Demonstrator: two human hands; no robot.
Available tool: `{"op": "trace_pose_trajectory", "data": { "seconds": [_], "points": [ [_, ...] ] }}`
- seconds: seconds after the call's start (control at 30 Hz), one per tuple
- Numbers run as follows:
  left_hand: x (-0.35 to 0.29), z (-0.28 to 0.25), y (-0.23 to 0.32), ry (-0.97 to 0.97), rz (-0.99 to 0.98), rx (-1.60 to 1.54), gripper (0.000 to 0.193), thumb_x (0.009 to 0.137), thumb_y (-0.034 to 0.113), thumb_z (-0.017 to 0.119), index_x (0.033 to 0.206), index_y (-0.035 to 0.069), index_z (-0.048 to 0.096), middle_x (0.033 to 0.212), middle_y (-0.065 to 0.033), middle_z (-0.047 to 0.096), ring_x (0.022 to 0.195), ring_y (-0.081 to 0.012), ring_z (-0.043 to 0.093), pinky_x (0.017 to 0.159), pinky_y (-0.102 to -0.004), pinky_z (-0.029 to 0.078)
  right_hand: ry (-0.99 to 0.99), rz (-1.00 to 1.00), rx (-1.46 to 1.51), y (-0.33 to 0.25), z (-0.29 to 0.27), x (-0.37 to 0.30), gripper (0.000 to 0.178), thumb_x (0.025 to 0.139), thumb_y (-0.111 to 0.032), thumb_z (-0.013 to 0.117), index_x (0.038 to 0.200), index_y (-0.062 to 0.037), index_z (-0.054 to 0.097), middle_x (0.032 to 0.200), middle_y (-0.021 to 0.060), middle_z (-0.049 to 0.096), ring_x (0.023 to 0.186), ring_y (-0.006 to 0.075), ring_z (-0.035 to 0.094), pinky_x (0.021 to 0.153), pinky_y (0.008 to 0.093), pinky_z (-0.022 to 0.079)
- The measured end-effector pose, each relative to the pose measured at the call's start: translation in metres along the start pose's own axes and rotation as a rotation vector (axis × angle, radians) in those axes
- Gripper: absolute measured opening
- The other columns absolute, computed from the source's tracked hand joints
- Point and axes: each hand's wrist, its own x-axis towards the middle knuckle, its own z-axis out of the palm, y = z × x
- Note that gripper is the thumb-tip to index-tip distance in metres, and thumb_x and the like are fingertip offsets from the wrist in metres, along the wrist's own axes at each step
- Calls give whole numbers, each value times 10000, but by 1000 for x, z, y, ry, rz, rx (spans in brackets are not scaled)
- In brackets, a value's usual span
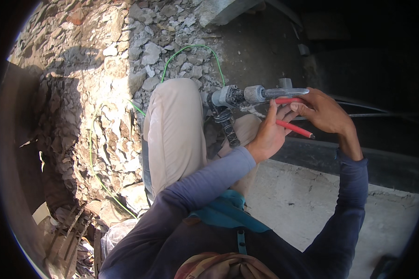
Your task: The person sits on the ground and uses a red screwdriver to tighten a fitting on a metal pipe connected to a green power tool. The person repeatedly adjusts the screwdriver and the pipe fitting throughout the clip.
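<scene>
Person seated, hds working at ctr-right. L hand (271, 135): palm up, thumb raised, fingers reaching btwn two red rods; lower red rod (295, 128) lies across fingers, slanting down to R, dark tip at far end. Can't tell if L grip is firm. R hand (322, 111): thumb + fingertips together on R end of upper red rod (287, 100). Can't tell if rods are parts of one tool. Both rods just below grey chisel bit (288, 92), R fingers v. close to bit's tip; contact unclear.

Bit sits in front end of dusty power tool (226, 96), which lies across just R of L knee, bit pointing R. Black handle (229, 132) sticks down from it, twd L forearm.

Pale trousers (177, 135), dusty. Blue-grey sleeves (209, 172) down to wrists. Teal cloth (230, 215) at waist, patterned scarf (223, 269) at bottom edge.

Green cord (198, 45) arcs above L knee; more green runs down L side over rubble (149, 53), part sunlit, part shade. Concrete slab (293, 190) lower R, dark strip along its top edge. Concrete block (226, 10) at top. Upper R v. dark, details lost.
</scene>
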Motion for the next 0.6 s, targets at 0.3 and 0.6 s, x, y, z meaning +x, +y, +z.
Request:
{"op": "trace_pose_trajectory", "data": {
  "seconds": [0.3,0.6],
  "points": [
    [1,2,-8,-38,20,-69,649,1177,635,320,1638,186,401,1744,-60,402,1606,-257,375,1330,-505,291,275,-186,-732,-12,66,-27,908,865,-367,845,1542,129,498,1461,311,582,1461,453,508,1333,562,281],
    [6,-14,-12,-27,118,-110,476,1162,447,536,1534,150,528,1611,-53,543,1523,-246,470,1284,-467,343,420,-235,-582,-8,81,-8,688,812,-234,863,1358,105,617,1155,210,651,1105,352,624,1010,470,481]
  ]
}}
